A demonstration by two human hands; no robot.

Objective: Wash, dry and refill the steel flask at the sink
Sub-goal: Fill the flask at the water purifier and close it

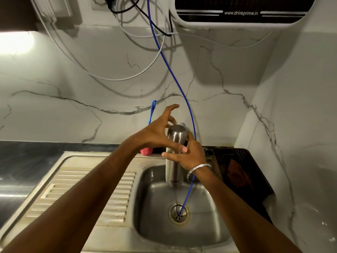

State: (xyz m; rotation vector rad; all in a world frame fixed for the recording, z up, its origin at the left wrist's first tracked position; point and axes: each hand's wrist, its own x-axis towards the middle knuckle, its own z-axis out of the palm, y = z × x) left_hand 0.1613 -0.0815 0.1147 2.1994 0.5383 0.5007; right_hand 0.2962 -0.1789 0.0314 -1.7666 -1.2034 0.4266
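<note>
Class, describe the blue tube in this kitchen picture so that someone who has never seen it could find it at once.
Start at the steel sink and find its round drain. A thin blue tube rises out of the drain, passes behind the right hand holding the flask, and climbs the marble wall. The other hanging cables are white or black; it alone is bright blue.

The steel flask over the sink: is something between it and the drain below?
Nothing solid. The steel flask, held upside down by the right hand, hangs above the drain. Only the blue tube runs beside it into the drain.
</note>
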